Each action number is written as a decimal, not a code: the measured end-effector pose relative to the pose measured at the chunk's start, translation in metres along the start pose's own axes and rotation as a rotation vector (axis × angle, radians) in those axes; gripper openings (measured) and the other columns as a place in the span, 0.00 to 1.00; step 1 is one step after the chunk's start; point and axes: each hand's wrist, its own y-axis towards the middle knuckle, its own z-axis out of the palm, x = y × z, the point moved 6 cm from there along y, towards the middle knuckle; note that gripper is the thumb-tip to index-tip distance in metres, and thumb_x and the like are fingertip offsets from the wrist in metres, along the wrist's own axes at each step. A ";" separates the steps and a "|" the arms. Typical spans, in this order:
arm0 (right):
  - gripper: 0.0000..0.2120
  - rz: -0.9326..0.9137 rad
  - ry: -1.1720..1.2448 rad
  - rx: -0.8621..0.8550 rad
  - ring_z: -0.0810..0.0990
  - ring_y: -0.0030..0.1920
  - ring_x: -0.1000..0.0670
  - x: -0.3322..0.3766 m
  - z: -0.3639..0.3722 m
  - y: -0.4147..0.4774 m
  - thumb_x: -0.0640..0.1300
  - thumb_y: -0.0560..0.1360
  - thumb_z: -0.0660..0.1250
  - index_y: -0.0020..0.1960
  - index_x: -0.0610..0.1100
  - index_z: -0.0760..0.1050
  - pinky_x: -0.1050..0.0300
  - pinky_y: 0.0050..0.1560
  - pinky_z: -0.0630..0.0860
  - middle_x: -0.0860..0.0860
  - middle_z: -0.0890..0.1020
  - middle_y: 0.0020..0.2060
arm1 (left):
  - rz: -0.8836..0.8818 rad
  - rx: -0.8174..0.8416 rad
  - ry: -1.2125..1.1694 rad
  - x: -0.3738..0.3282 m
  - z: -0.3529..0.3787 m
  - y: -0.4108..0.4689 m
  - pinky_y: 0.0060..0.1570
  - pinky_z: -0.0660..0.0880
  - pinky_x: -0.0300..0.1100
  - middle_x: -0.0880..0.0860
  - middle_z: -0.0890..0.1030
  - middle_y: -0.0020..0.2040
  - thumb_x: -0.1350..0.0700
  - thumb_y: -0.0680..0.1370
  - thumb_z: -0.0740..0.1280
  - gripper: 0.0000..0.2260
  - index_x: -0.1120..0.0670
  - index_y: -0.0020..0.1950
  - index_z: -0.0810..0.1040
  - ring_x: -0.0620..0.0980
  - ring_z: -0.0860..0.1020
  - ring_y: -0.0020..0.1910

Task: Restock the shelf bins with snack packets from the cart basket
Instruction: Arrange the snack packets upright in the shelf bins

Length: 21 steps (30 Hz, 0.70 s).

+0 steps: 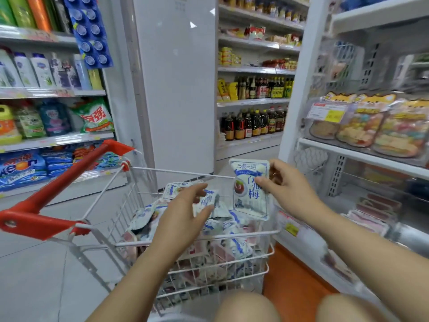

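The white wire cart basket (209,239) with a red handle stands in front of me, full of several white-and-blue and pink snack packets. My right hand (287,184) pinches one white-and-blue packet (249,191) upright above the basket's right side. My left hand (183,210) reaches into the basket, fingers curling round another white-and-blue packet (210,201) on top of the pile. The shelf bins (371,212) lie to the right, low down, behind a clear front; pink packets show in one.
Upper right shelf (362,152) carries orange snack bags with a price tag. Left shelves hold detergent and bottles. A white pillar (176,89) rises behind the cart, sauce bottles beyond. An orange floor strip (290,280) runs between cart and right shelf. My knees sit at the bottom edge.
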 end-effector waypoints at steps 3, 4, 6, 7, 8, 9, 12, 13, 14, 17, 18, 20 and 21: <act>0.06 -0.001 0.056 -0.005 0.83 0.42 0.45 0.003 -0.043 -0.030 0.42 0.78 0.69 0.53 0.51 0.77 0.48 0.44 0.78 0.46 0.84 0.43 | 0.018 0.138 -0.273 -0.046 0.046 0.004 0.61 0.74 0.42 0.40 0.77 0.62 0.45 0.75 0.72 0.28 0.43 0.73 0.67 0.38 0.76 0.60; 0.07 0.007 0.073 -0.013 0.83 0.43 0.46 0.001 -0.056 -0.040 0.42 0.78 0.69 0.53 0.51 0.77 0.48 0.46 0.79 0.47 0.85 0.44 | 0.006 0.194 -0.374 -0.061 0.062 0.004 0.61 0.76 0.44 0.41 0.78 0.62 0.43 0.73 0.73 0.29 0.42 0.73 0.67 0.39 0.77 0.60; 0.08 0.023 0.093 -0.030 0.84 0.47 0.45 -0.006 -0.082 -0.062 0.42 0.78 0.69 0.56 0.51 0.77 0.42 0.51 0.81 0.49 0.86 0.46 | 0.004 0.306 -0.561 -0.093 0.095 0.003 0.60 0.78 0.50 0.44 0.81 0.60 0.45 0.73 0.73 0.26 0.42 0.70 0.71 0.43 0.80 0.59; 0.08 0.038 0.087 -0.037 0.84 0.48 0.45 -0.009 -0.096 -0.073 0.42 0.78 0.70 0.55 0.51 0.77 0.40 0.52 0.80 0.50 0.86 0.46 | 0.015 0.352 -0.634 -0.109 0.110 0.001 0.60 0.78 0.52 0.46 0.82 0.59 0.49 0.74 0.72 0.23 0.45 0.68 0.73 0.45 0.81 0.58; 0.07 0.053 0.082 -0.041 0.84 0.48 0.44 -0.014 -0.109 -0.084 0.42 0.77 0.70 0.54 0.51 0.77 0.38 0.52 0.80 0.49 0.86 0.46 | 0.028 0.384 -0.686 -0.124 0.124 -0.001 0.59 0.78 0.54 0.48 0.83 0.58 0.52 0.74 0.72 0.20 0.48 0.66 0.75 0.47 0.81 0.58; 0.07 0.072 0.066 -0.043 0.84 0.47 0.43 -0.018 -0.125 -0.095 0.41 0.77 0.70 0.52 0.50 0.77 0.38 0.52 0.80 0.49 0.85 0.46 | 0.037 0.406 -0.720 -0.137 0.137 -0.003 0.59 0.78 0.55 0.49 0.84 0.57 0.54 0.74 0.71 0.19 0.51 0.64 0.76 0.49 0.82 0.57; 0.08 0.128 -0.035 -0.020 0.85 0.46 0.48 -0.029 -0.172 -0.125 0.41 0.74 0.73 0.50 0.49 0.77 0.42 0.50 0.81 0.51 0.85 0.45 | 0.069 0.464 -0.738 -0.176 0.177 -0.013 0.59 0.77 0.57 0.53 0.84 0.55 0.53 0.71 0.72 0.19 0.55 0.61 0.77 0.52 0.82 0.56; 0.10 0.136 -0.098 -0.016 0.85 0.45 0.51 -0.032 -0.187 -0.135 0.43 0.73 0.75 0.51 0.50 0.77 0.46 0.49 0.81 0.53 0.85 0.45 | 0.095 0.494 -0.725 -0.189 0.190 -0.016 0.59 0.76 0.58 0.53 0.84 0.54 0.52 0.71 0.73 0.19 0.54 0.60 0.77 0.53 0.82 0.56; 0.11 0.142 -0.189 -0.021 0.84 0.44 0.55 -0.036 -0.206 -0.146 0.45 0.72 0.77 0.51 0.52 0.77 0.51 0.47 0.81 0.56 0.85 0.44 | 0.129 0.530 -0.703 -0.206 0.207 -0.021 0.59 0.76 0.58 0.52 0.84 0.53 0.50 0.70 0.73 0.18 0.52 0.59 0.78 0.54 0.82 0.55; 0.14 0.167 -0.505 -0.010 0.80 0.43 0.61 -0.046 -0.238 -0.170 0.51 0.70 0.77 0.52 0.56 0.77 0.59 0.43 0.76 0.61 0.83 0.44 | 0.226 0.597 -0.613 -0.246 0.246 -0.034 0.55 0.77 0.56 0.50 0.84 0.49 0.46 0.69 0.72 0.15 0.48 0.53 0.78 0.53 0.82 0.51; 0.14 0.196 -0.589 -0.010 0.80 0.43 0.61 -0.054 -0.248 -0.179 0.52 0.70 0.77 0.53 0.56 0.77 0.56 0.44 0.77 0.61 0.83 0.44 | 0.255 0.622 -0.578 -0.259 0.260 -0.040 0.54 0.77 0.55 0.49 0.83 0.48 0.46 0.69 0.72 0.14 0.48 0.52 0.78 0.51 0.81 0.50; 0.14 0.271 -0.730 -0.014 0.80 0.44 0.59 -0.076 -0.266 -0.196 0.55 0.70 0.76 0.53 0.57 0.76 0.51 0.45 0.78 0.60 0.83 0.44 | 0.277 0.673 -0.492 -0.280 0.287 -0.049 0.52 0.77 0.51 0.47 0.83 0.46 0.49 0.73 0.73 0.11 0.48 0.53 0.78 0.46 0.81 0.47; 0.14 0.314 -0.793 -0.008 0.80 0.45 0.57 -0.088 -0.274 -0.205 0.56 0.70 0.75 0.52 0.57 0.75 0.49 0.45 0.78 0.60 0.83 0.44 | 0.273 0.703 -0.452 -0.287 0.301 -0.054 0.50 0.77 0.50 0.47 0.83 0.46 0.50 0.74 0.73 0.10 0.48 0.53 0.78 0.45 0.81 0.46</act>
